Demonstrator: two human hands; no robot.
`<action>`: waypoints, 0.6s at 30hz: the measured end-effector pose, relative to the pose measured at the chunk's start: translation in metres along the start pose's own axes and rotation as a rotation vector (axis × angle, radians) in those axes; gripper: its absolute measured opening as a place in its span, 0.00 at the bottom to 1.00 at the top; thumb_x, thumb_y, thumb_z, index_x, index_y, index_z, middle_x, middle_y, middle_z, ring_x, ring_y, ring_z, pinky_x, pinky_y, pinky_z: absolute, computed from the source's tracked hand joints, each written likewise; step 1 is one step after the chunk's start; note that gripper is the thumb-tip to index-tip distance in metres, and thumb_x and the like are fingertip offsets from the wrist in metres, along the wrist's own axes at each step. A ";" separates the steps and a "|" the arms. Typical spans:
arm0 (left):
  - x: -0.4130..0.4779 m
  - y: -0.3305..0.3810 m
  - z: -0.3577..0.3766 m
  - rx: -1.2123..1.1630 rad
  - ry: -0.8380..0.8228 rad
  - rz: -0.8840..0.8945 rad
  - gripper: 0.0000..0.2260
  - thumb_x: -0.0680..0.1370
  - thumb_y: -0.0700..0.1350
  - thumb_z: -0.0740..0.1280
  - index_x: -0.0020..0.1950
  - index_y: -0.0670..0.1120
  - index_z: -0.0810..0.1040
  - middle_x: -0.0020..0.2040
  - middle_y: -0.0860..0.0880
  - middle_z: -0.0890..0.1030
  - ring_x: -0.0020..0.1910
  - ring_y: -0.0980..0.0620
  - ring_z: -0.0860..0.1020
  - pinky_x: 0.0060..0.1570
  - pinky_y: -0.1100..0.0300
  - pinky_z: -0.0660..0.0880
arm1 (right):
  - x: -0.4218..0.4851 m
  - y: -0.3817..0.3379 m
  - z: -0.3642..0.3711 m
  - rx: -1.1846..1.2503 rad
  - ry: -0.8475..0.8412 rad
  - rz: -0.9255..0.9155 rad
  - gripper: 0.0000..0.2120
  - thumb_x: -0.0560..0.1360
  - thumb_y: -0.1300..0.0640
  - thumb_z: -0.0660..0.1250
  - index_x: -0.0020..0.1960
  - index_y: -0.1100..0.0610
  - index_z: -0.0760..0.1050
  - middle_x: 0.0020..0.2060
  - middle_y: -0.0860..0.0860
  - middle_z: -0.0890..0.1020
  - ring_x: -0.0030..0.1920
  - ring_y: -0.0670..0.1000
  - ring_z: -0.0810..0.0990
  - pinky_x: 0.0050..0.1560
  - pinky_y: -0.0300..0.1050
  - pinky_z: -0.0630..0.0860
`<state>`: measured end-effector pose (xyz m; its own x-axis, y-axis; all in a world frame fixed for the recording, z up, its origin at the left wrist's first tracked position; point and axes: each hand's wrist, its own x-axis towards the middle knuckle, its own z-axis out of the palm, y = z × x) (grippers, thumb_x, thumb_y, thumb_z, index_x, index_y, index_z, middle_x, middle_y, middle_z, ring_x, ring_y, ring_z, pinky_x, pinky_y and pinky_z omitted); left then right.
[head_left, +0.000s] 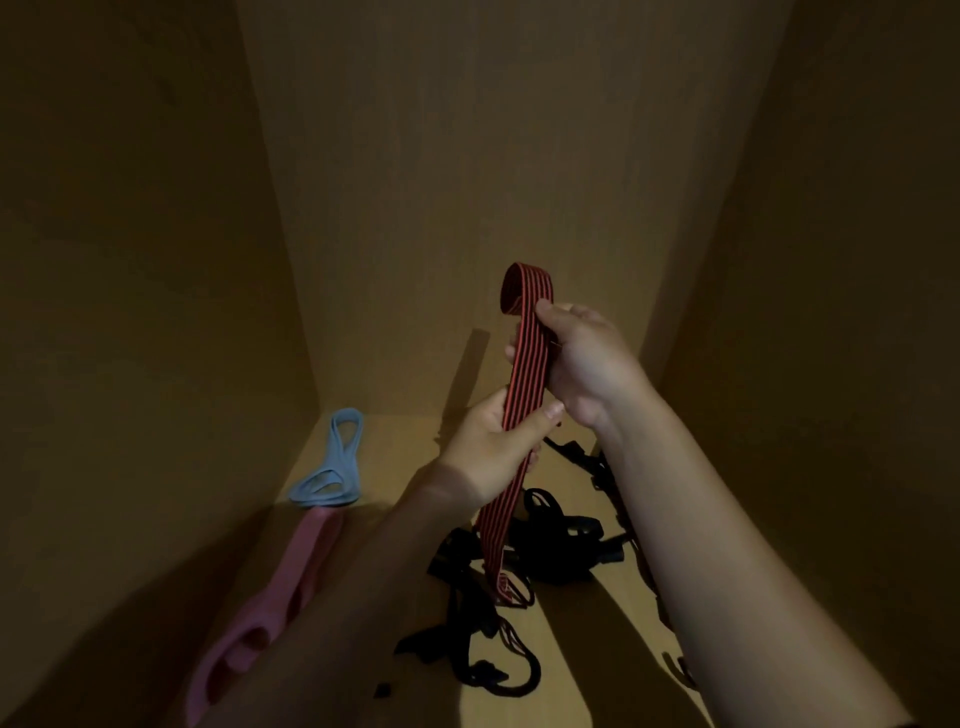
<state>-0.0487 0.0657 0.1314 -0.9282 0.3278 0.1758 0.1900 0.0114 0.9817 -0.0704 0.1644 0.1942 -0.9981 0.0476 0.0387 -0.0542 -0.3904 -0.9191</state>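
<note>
Holding a red-and-black striped strap (529, 364) upright above the shelf (400, 441), the right hand (587, 358) grips its upper part just below the folded-over top loop, with the fingers curled round it and the thumb on the front. The left hand (493, 449) pinches the strap lower down, thumb across the front and fingers behind. The strap's lower end hangs down over a tangle of black straps (563, 530) on the shelf. To the left lie a blue band (332, 467) and, just beside it and nearer, a pink band (291, 577).
</note>
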 end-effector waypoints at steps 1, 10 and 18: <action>0.000 0.002 -0.001 0.006 0.016 0.012 0.06 0.78 0.47 0.61 0.42 0.49 0.72 0.32 0.51 0.71 0.31 0.55 0.71 0.38 0.59 0.71 | 0.000 -0.001 0.000 0.005 0.005 0.012 0.06 0.80 0.61 0.56 0.45 0.61 0.67 0.38 0.55 0.73 0.36 0.51 0.75 0.37 0.42 0.79; 0.000 0.019 -0.010 -0.234 -0.061 -0.012 0.11 0.81 0.42 0.55 0.45 0.45 0.74 0.25 0.53 0.75 0.22 0.57 0.72 0.26 0.66 0.70 | -0.004 0.005 -0.009 -0.277 0.060 -0.019 0.08 0.78 0.55 0.60 0.43 0.58 0.69 0.36 0.53 0.77 0.37 0.50 0.76 0.39 0.43 0.73; 0.005 0.047 -0.025 -0.202 -0.084 0.008 0.13 0.79 0.40 0.53 0.39 0.43 0.73 0.22 0.53 0.68 0.19 0.57 0.64 0.23 0.64 0.64 | -0.020 0.003 -0.023 -0.871 0.068 -0.427 0.15 0.76 0.60 0.58 0.62 0.52 0.66 0.58 0.46 0.65 0.63 0.46 0.64 0.59 0.40 0.61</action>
<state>-0.0519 0.0442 0.1806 -0.8953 0.4051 0.1852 0.1215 -0.1778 0.9765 -0.0500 0.1833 0.1817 -0.8939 0.0912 0.4390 -0.3442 0.4877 -0.8023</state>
